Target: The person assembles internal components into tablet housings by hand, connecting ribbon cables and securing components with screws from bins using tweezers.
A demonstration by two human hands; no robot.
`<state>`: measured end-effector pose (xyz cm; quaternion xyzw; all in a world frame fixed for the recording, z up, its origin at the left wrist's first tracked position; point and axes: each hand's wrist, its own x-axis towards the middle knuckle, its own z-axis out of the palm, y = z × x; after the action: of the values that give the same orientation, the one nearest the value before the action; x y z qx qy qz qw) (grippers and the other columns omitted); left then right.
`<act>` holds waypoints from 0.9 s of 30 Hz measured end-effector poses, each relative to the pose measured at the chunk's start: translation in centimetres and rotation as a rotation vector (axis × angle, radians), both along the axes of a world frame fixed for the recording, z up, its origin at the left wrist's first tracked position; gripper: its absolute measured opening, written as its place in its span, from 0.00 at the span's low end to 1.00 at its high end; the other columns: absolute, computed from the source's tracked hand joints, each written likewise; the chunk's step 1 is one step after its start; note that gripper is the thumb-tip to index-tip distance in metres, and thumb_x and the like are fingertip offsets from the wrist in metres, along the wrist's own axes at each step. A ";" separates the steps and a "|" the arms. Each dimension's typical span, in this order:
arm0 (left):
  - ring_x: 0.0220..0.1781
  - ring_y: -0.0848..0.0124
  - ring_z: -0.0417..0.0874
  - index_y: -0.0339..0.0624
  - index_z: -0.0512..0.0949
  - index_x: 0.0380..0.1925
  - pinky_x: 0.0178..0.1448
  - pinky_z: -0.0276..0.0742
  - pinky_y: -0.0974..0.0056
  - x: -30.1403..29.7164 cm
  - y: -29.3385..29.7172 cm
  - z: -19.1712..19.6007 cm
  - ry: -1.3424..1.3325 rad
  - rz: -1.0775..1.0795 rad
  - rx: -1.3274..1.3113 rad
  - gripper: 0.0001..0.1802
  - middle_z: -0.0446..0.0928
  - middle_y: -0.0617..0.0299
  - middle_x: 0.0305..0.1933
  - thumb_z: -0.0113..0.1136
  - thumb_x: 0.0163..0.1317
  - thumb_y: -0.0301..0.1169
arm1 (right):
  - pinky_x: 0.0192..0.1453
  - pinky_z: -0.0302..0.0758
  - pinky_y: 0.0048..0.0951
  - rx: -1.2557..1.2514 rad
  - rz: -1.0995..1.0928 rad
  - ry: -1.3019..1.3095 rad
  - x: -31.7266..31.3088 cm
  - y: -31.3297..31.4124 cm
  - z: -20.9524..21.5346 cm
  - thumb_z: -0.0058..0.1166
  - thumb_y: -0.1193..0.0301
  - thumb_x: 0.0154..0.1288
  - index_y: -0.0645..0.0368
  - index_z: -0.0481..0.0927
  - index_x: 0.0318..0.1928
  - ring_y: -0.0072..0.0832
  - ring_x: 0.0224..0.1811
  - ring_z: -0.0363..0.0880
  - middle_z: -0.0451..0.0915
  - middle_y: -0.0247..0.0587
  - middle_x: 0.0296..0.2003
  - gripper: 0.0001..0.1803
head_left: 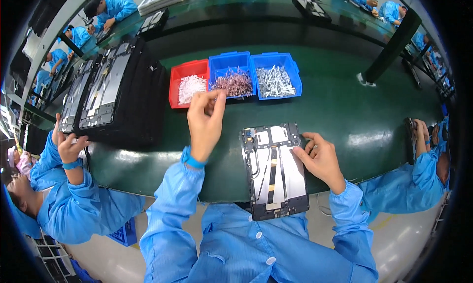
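Two hands: left hand (pixel 204 123) grip pinched near blue bin (pixel 232 76); right hand (pixel 320 159) flat on tablet frame (pixel 274 169) edge

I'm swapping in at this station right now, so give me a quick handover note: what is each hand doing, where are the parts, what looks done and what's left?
Left hand: raised by the middle blue bin, fingertips pinched together; whether they hold a part is too small to tell.
Right hand: fingers resting on the right edge of the open tablet frame, steadying it.
Parts: the frame lies flat at the green table's near edge; red bin and two blue bins behind it hold small parts.
Done: frame placed.
Left: probably fitting a small part into the frame.
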<state>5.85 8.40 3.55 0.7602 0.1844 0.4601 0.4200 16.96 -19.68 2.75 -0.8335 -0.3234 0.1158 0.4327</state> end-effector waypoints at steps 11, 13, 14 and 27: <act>0.61 0.65 0.78 0.31 0.82 0.44 0.62 0.76 0.65 -7.4 -8.7 -3.8 0.164 -0.345 -0.650 0.08 0.72 0.46 0.64 0.59 0.69 0.23 | 0.23 0.72 0.32 -0.122 0.109 -0.010 -0.8 0.6 0.4 0.68 0.67 0.60 0.71 0.80 0.52 0.32 0.18 0.75 0.77 0.45 0.21 0.24; 0.60 0.67 0.77 0.30 0.81 0.44 0.63 0.73 0.67 -7.4 -8.3 -3.0 0.175 -0.350 -0.706 0.07 0.73 0.47 0.62 0.58 0.70 0.22 | 0.24 0.73 0.33 -0.141 0.096 -0.184 -0.7 0.8 0.8 0.68 0.67 0.59 0.69 0.80 0.52 0.30 0.18 0.75 0.79 0.46 0.27 0.24; 0.56 0.70 0.77 0.31 0.82 0.44 0.60 0.73 0.69 -7.5 -8.1 -2.6 0.216 -0.298 -0.491 0.07 0.74 0.51 0.57 0.59 0.69 0.22 | 0.25 0.74 0.31 -0.141 0.021 -0.256 -0.9 1.4 1.4 0.70 0.67 0.58 0.68 0.80 0.51 0.27 0.19 0.77 0.81 0.46 0.35 0.23; 0.38 0.68 0.76 0.38 0.85 0.41 0.39 0.74 0.67 -7.4 -9.1 -1.0 0.216 -0.147 0.018 0.10 0.75 0.59 0.38 0.66 0.59 0.18 | 0.23 0.72 0.25 0.347 0.446 0.097 -4.4 6.3 1.2 0.64 0.75 0.63 0.63 0.83 0.39 0.23 0.20 0.78 0.80 0.40 0.28 0.06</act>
<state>-1.58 -0.71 2.55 0.8205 0.1681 0.3451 0.4236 12.53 -13.34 3.90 -0.6488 -0.4925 0.1907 0.5478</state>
